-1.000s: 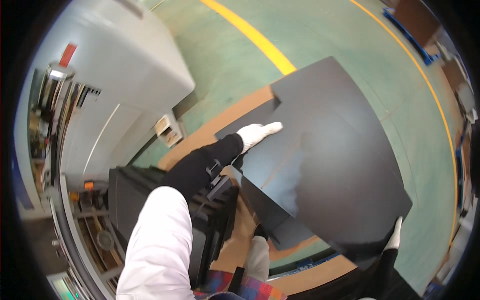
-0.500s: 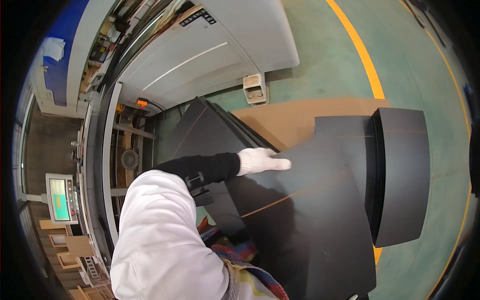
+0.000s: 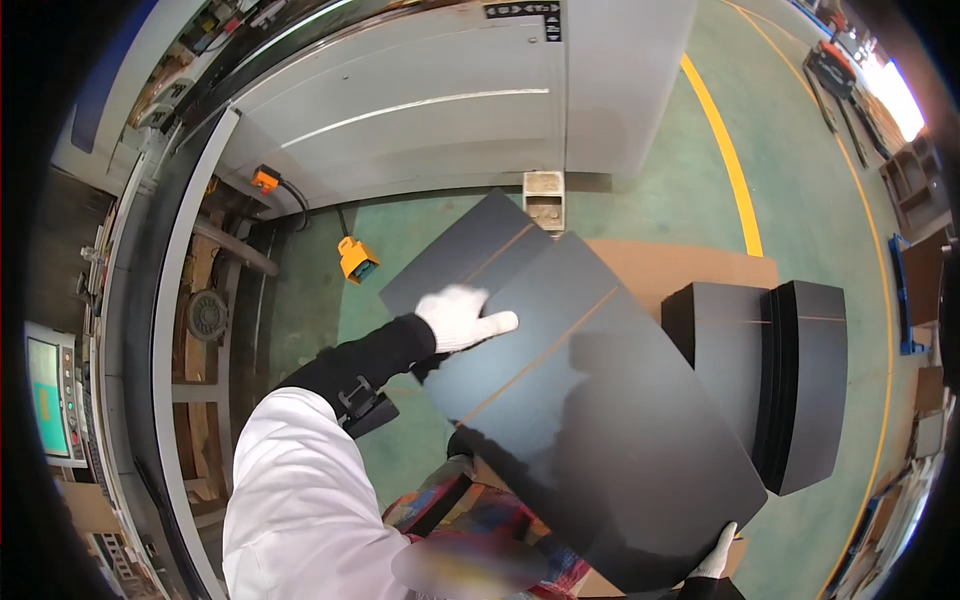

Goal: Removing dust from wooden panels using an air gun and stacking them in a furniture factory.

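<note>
A large dark grey panel (image 3: 620, 420) with a thin orange-brown line across it lies tilted in front of me. My left hand (image 3: 458, 318), in a white glove, grips its left edge, thumb flat on the top face; the fingers are partly smeared. At the panel's lower right corner, my right hand (image 3: 718, 552) holds the edge, thumb on top and the other fingers hidden beneath. Another dark panel (image 3: 475, 250) with a similar line shows past the far left edge of the held one. To the right stand stacks of dark panels (image 3: 735, 335).
Brown cardboard (image 3: 650, 270) lies under the stacks on the green floor. Ahead is a grey machine cabinet (image 3: 430, 125) with a metal foot (image 3: 544, 200). A yellow foot pedal (image 3: 357, 260) sits by the machine frame (image 3: 180, 350) at left. A pallet truck (image 3: 835, 75) stands far right.
The held panel has turned and shifted, and its far end now points farther left. My right hand has come more into view at its corner. The view has swung, revealing the foot pedal.
</note>
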{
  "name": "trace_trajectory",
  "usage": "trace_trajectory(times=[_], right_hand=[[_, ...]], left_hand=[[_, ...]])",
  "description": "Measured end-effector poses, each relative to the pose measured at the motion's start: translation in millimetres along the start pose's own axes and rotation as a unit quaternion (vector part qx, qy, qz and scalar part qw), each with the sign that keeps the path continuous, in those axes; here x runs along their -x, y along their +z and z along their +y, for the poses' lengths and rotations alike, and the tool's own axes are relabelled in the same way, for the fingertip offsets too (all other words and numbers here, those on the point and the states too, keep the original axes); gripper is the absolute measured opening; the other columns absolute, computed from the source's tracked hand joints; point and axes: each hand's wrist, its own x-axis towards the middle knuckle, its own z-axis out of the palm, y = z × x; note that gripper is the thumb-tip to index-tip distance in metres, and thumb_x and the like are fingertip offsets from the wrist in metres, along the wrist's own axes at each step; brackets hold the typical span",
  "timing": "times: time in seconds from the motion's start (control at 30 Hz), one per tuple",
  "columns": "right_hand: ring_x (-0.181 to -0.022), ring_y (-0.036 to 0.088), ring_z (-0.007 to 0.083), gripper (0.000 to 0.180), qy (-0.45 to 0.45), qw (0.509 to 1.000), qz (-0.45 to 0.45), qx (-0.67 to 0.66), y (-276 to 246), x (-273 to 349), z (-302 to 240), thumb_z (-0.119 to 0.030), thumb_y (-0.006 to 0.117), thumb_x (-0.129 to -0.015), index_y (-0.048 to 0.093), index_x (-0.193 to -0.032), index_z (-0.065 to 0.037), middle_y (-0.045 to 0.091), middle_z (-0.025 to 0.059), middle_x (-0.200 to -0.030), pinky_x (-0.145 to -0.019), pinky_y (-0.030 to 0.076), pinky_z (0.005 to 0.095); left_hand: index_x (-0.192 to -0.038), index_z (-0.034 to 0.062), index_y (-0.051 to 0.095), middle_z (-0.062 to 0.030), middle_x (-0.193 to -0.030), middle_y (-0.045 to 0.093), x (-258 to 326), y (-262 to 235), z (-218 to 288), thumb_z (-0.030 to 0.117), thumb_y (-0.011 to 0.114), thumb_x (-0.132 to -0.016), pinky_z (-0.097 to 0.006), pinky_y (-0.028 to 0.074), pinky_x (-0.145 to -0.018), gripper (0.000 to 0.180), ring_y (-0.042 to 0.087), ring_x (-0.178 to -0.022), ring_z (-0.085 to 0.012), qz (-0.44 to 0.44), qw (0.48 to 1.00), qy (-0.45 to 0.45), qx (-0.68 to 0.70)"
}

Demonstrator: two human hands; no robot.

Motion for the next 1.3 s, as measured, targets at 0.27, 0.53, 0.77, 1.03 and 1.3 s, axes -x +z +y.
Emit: trace_trajectory(times=[0.27, 0.53, 0.77, 1.03, 1.3], right_hand=[[-0.123, 0.048, 0.0259, 0.076, -0.021, 0.998, -0.021, 0.055, 106.9, 4.8, -7.3, -0.057, 0.054, -0.091, 0.041, -0.14, 0.0, 0.047, 0.0106, -0.14, -0.105, 0.037, 0.0366], [-0.125, 0.046, 0.0267, 0.076, -0.01, 0.999, -0.031, 0.016, 168.8, 39.2, -26.9, -0.058, 0.052, -0.092, 0.042, -0.14, 0.0, 0.047, 0.0116, -0.14, -0.107, 0.035, 0.0393], [-0.095, 0.06, 0.0201, 0.064, 0.041, 0.999, 0.032, 0.009, 208.0, 28.8, -6.6, -0.054, 0.055, -0.092, 0.06, -0.115, 0.006, 0.064, 0.0122, -0.108, -0.087, 0.048, 0.0339], [-0.097, 0.06, 0.0182, 0.065, 0.045, 0.999, 0.022, -0.014, 170.2, 24.8, 9.7, -0.055, 0.055, -0.092, 0.06, -0.118, 0.004, 0.064, 0.0137, -0.111, -0.087, 0.048, 0.032], [-0.114, 0.055, 0.0365, 0.081, 0.169, 0.969, 0.077, -0.163, 85.2, -14.7, 42.6, -0.06, 0.052, -0.091, 0.035, -0.14, 0.002, 0.048, 0.0238, -0.134, -0.094, 0.048, 0.0447]], left_hand=[[-0.134, 0.0045, 0.049, -0.0226, -0.136, 0.05, -19.9, -1.9, -128.6, 0.068, 0.046, -0.083, -0.041, 0.041, -0.103, 0.081, 0.05, -0.124, -0.0359, 0.18, 0.976, -0.029, 0.122], [-0.125, 0.0037, 0.06, -0.0215, -0.127, 0.058, -52.0, -4.4, -136.4, 0.076, 0.029, -0.086, -0.039, 0.036, -0.105, 0.087, 0.05, -0.124, -0.0373, 0.118, 0.968, -0.056, 0.216], [-0.122, -0.0105, 0.056, -0.0299, -0.122, 0.058, -83.2, -23.9, -197.4, 0.078, 0.029, -0.086, -0.035, 0.034, -0.104, 0.099, 0.05, -0.124, -0.037, 0.135, 0.95, -0.089, 0.267], [-0.131, 0.0011, 0.052, -0.0244, -0.126, 0.056, -82.8, -19.4, -152.9, 0.051, 0.032, -0.099, -0.045, 0.04, -0.099, 0.062, 0.054, -0.116, -0.0401, 0.239, 0.965, -0.08, -0.075], [-0.132, 0.0044, 0.05, -0.0201, -0.13, 0.055, -20.2, -84.3, 79.6, 0.037, 0.059, -0.089, -0.044, 0.043, -0.098, 0.055, 0.053, -0.116, -0.0393, 0.157, 0.95, 0.223, -0.148]])
